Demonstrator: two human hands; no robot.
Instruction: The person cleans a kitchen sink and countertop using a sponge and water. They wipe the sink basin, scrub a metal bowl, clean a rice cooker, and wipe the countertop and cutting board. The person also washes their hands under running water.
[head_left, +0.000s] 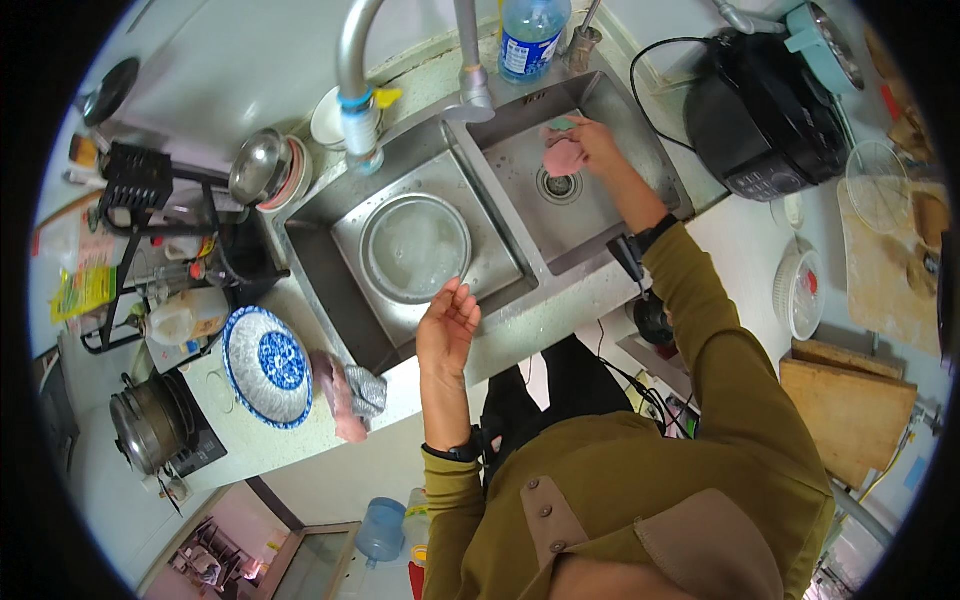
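Note:
My right hand (594, 146) grips a pink and green cloth (564, 156) over the drain of the right sink basin (517, 202). Palm up with curled fingers, my left hand (448, 330) is at the near edge of the left basin (315, 232), and nothing shows in it. Just beyond its fingertips a round metal bowl (416, 247) of cloudy, sudsy water stands in that basin. The faucet (360, 82) with a blue-ringed filter hangs over the left basin's far side.
Left of the sink are a blue-and-white plate (268, 367), crumpled cloths (349, 394), stacked bowls (262, 169) and a black rack (210, 225). A plastic bottle (531, 41) stands behind the basins. To the right are a black electric cooker (765, 120) and a lidded white basket (799, 295).

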